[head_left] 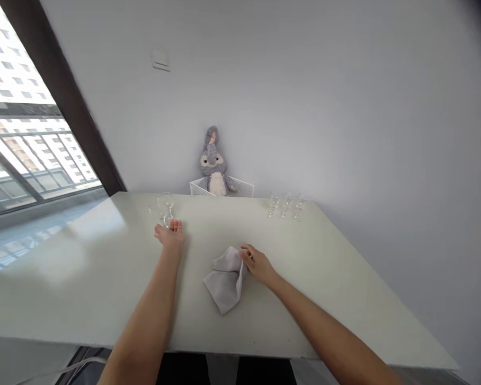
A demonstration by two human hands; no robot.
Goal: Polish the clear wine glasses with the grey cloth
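Observation:
My left hand (pixel 170 234) reaches toward the left end of the table, palm up with its fingers stretched out. Just beyond the fingertips stand clear stemmed glasses (pixel 165 202), hard to make out against the pale surface. A light grey cloth (pixel 224 283) lies crumpled and partly folded in front of me. At its upper right edge is my right hand (pixel 256 262), its curled thumb and fingers pinching the raised fold. Part of that grip is hidden behind the hand.
Several small stemmed glasses (pixel 284 206) stand at the back right of the white table (pixel 324 278). Behind the far edge, a grey plush toy (pixel 214 166) sits in a white perforated basket (pixel 243 187) against the wall. A window (pixel 28 139) is on the left.

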